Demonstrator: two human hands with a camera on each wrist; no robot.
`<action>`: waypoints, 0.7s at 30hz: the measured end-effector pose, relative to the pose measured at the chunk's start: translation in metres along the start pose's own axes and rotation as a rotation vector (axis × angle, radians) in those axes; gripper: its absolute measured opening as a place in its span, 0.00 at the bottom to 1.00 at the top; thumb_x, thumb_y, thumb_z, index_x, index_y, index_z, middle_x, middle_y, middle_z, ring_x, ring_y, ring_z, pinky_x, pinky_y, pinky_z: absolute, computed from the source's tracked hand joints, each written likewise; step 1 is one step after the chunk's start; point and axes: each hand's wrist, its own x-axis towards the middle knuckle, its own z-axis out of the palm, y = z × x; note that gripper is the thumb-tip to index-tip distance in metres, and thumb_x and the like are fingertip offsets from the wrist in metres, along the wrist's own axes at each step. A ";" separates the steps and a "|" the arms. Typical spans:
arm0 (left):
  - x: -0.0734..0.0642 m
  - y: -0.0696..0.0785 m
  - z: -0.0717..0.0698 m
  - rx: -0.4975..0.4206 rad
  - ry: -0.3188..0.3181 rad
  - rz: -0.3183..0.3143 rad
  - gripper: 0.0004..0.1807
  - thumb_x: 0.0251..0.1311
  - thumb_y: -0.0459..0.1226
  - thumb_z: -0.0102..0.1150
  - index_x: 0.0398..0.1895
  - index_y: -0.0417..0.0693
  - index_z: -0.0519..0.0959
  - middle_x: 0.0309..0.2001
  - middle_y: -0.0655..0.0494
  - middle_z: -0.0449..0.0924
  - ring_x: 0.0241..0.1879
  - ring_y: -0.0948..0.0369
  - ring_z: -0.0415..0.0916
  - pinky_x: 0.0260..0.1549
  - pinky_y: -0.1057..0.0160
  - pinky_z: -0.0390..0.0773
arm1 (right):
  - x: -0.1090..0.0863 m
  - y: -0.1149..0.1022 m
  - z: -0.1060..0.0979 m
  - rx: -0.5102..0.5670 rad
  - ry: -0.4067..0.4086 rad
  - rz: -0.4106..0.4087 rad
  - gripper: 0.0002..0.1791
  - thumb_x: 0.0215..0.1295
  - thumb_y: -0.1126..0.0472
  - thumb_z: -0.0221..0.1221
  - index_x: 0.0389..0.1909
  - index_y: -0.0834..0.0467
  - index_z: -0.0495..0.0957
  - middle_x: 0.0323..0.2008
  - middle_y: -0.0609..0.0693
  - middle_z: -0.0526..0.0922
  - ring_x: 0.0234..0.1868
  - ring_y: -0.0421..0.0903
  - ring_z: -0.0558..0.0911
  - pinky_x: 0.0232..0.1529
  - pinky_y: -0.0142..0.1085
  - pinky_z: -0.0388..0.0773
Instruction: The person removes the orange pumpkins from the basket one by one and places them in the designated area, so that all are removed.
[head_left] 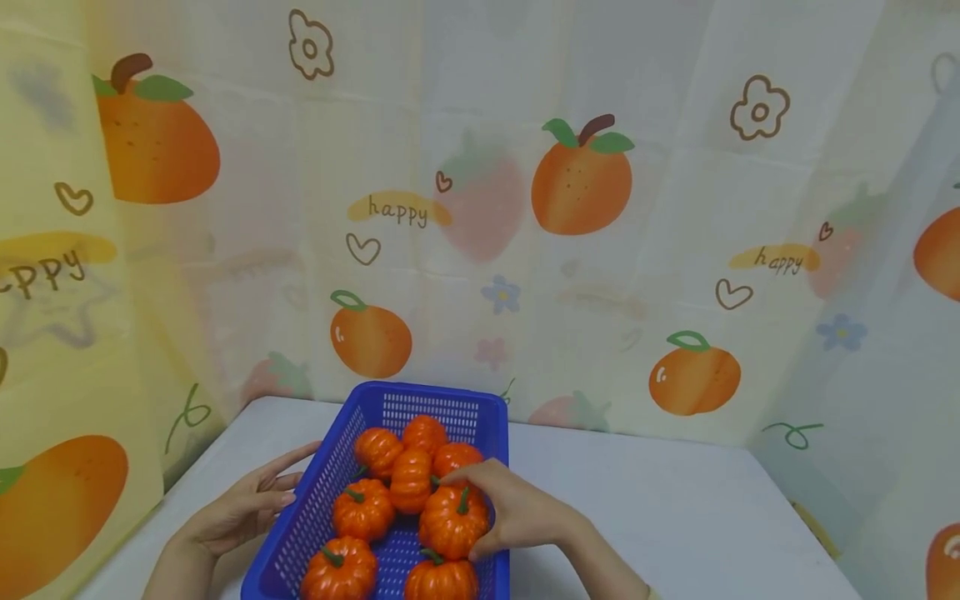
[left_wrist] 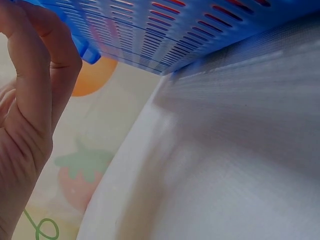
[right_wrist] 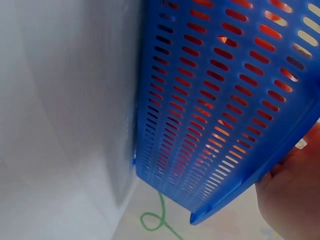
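Observation:
A blue plastic basket point(head_left: 390, 388) with slotted walls holds several small orange toy pumpkins, some with green stems. My right hand point(head_left: 517, 508) reaches over the basket's right rim. Its thumb and fingers curl round the sides of one ribbed pumpkin point(head_left: 452, 523). In the right wrist view, the basket wall point(right_wrist: 200, 115) hides that pumpkin and most of the fingers. My left hand point(head_left: 243, 504) is at the basket's left side with loosely bent fingers, close to the rim; whether they touch it I cannot tell. Another pumpkin point(head_left: 363, 510) lies inside near that side.
The basket stands on a white-covered table point(head_left: 637, 500). A curtain point(head_left: 480, 333) printed with fruit and flowers hangs behind the table, and more printed cloth point(head_left: 75, 375) hangs at the left. Inside the basket, other pumpkins point(head_left: 411, 481) lie close together towards the far end.

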 end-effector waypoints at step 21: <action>0.001 0.001 0.005 -0.036 -0.018 0.035 0.36 0.73 0.24 0.22 0.79 0.65 0.49 0.69 0.51 0.71 0.65 0.53 0.75 0.63 0.53 0.77 | -0.001 -0.002 -0.001 0.115 0.146 0.007 0.43 0.46 0.48 0.74 0.66 0.40 0.68 0.65 0.39 0.73 0.68 0.44 0.71 0.72 0.49 0.70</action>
